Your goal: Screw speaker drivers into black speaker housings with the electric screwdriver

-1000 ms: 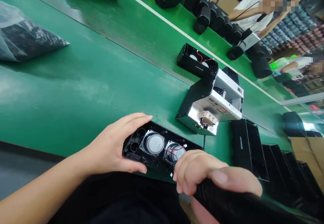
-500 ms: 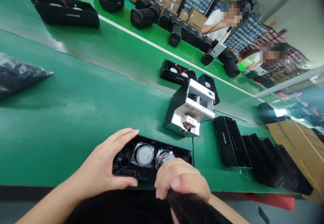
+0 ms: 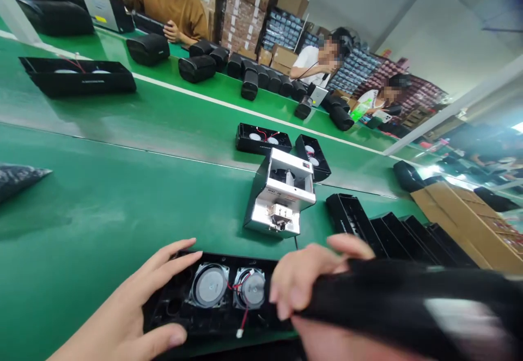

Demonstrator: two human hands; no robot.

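Note:
A long black speaker housing (image 3: 204, 320) lies at the green table's near edge, its inside facing up. Two round drivers, a left one (image 3: 210, 285) and a right one (image 3: 250, 289), sit in it. Red wires cross between them, and a white plug (image 3: 239, 332) hangs toward me. My left hand (image 3: 134, 301) grips the housing's left end, thumb on the near side and fingers on the far side. Closed around a thick black electric screwdriver (image 3: 392, 295), my right hand (image 3: 304, 276) is above the housing's right end. Blur and the hand hide the screwdriver's tip.
Just beyond the housing stands a silver and black screw feeder (image 3: 281, 192). Two housings with drivers, one (image 3: 263, 139) lying crosswise, are behind it. More black housings (image 3: 392, 236) lean at right beside a cardboard box (image 3: 466, 219). Other people sit across the line.
My right hand has lifted and moved right, and the screwdriver has swung up toward horizontal. The wire plug now hangs on the near side. The view has shifted.

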